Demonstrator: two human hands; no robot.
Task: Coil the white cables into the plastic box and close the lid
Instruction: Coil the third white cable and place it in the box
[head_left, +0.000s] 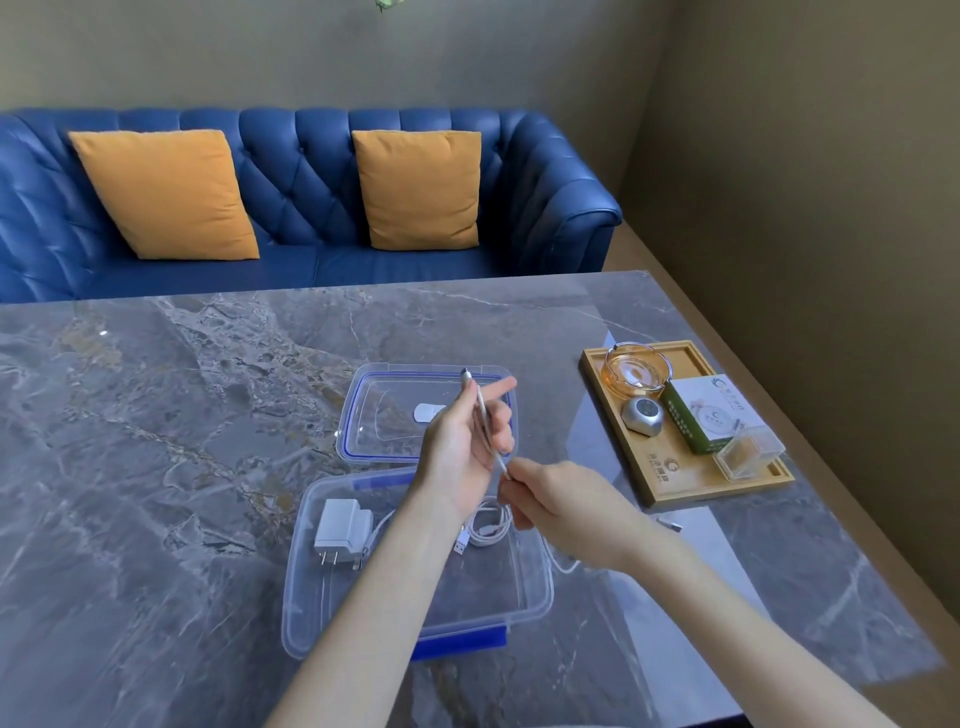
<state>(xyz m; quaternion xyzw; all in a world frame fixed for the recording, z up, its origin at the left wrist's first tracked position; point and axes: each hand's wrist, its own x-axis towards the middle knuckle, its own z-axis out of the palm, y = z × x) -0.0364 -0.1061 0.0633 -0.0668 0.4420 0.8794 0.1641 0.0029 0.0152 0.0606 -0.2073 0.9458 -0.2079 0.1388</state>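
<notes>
Resting on the grey marble table (208, 415), one clear plastic box (317, 587) served as the landmark, its single blue-edged lid (363, 410) lying just beyond it. Inside the box lay one white charger (340, 530) at its left and one coiled white cable (488, 522) at its far side, partly hidden behind the wrists. Above the box, the left hand (460, 447) curled its fingers round a second white cable (480, 410), index finger stretched out. The right hand (550, 499) pinched that cable's lower stretch; its fingertips were hard to make out. To the box's right, the cable trailed across the table, half hidden by the right forearm.
</notes>
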